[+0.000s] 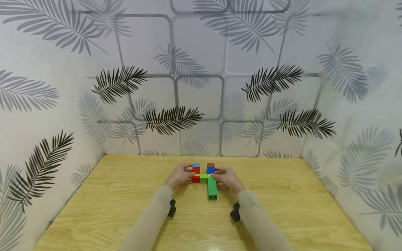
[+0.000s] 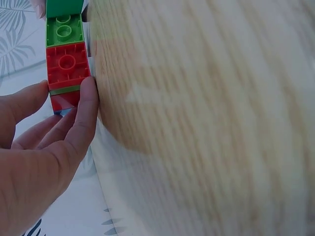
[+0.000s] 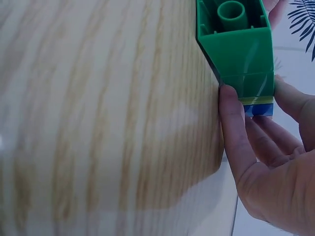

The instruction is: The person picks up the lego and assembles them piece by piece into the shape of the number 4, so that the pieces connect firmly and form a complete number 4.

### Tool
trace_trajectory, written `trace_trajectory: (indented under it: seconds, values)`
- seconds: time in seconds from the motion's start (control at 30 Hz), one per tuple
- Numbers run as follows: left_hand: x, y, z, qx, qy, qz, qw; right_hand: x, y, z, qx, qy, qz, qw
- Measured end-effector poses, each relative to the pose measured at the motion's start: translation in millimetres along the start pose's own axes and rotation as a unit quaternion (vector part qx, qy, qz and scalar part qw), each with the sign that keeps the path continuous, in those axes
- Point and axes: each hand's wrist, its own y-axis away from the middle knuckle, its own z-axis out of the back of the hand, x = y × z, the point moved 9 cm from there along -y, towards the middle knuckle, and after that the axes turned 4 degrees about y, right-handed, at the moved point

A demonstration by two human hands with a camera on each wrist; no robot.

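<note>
Both hands hold one toy building-brick assembly on the table, its hollow undersides facing me. My left hand (image 1: 181, 175) grips its left end, thumb and fingers on opposite sides of the red bricks (image 2: 68, 64); a light blue brick (image 1: 196, 165) tops that arm at the far end. A lime green strip (image 1: 203, 176) joins the two sides. On the right end, my right hand (image 1: 228, 178) pinches around the strip, near the blue brick (image 1: 211, 170) and the brown-orange brick (image 1: 210, 164). Green bricks (image 3: 248, 59) stick out from that end toward me. Fingers hide part of both ends.
The wood-grain table (image 1: 125, 202) meets a leaf-patterned backdrop (image 1: 201, 136) behind the assembly and at both sides. A black wrist device (image 1: 172, 208) sits on the left wrist, and a matching device (image 1: 235, 212) on the right.
</note>
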Motion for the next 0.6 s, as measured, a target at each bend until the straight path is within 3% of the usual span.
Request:
trace_trajectory:
  seconds: [0.6]
  values:
    - [-3.4, 1.1, -3.1, -0.018, -0.003, 0.001, 0.9998, 0.4, 1.3, 8.4, -0.02, -0.012, 0.004, 0.9997]
